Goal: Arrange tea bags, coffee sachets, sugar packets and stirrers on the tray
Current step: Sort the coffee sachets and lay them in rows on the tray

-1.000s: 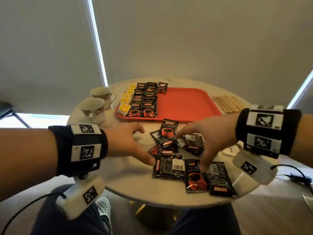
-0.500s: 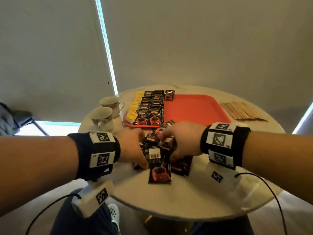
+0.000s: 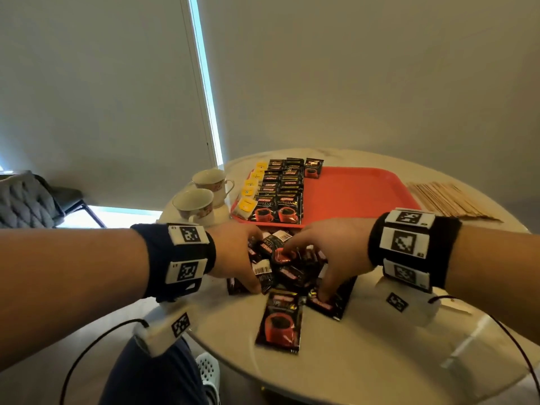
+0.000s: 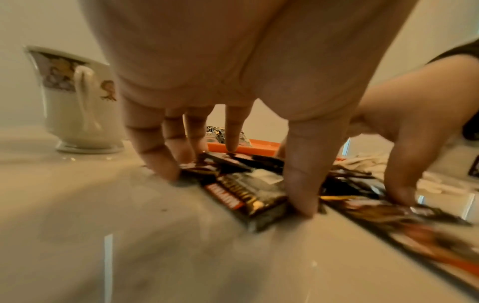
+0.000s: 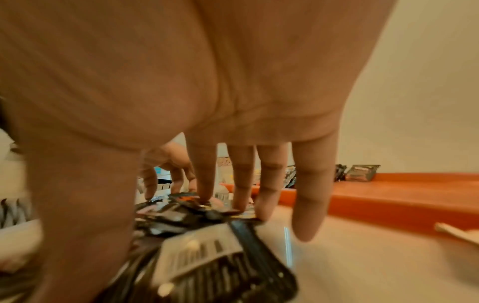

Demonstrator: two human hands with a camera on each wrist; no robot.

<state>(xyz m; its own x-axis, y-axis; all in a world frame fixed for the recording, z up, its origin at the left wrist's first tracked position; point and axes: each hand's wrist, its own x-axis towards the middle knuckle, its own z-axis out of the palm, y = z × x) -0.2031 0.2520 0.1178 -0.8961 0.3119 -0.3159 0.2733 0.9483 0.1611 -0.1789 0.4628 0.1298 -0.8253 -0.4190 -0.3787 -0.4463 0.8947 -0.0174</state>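
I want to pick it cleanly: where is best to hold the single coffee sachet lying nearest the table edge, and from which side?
The single coffee sachet lies flat, apart from the pile, its near short edge free. Probably best: come from the near side, pinch grip on that edge.

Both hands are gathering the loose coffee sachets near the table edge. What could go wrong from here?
One coffee sachet lies apart, close to the table edge; a sweep of the left hand or right hand might knock it off. The heap of sachets is jumbled, so some may slip out when lifted. The teacups stand close to the left hand.
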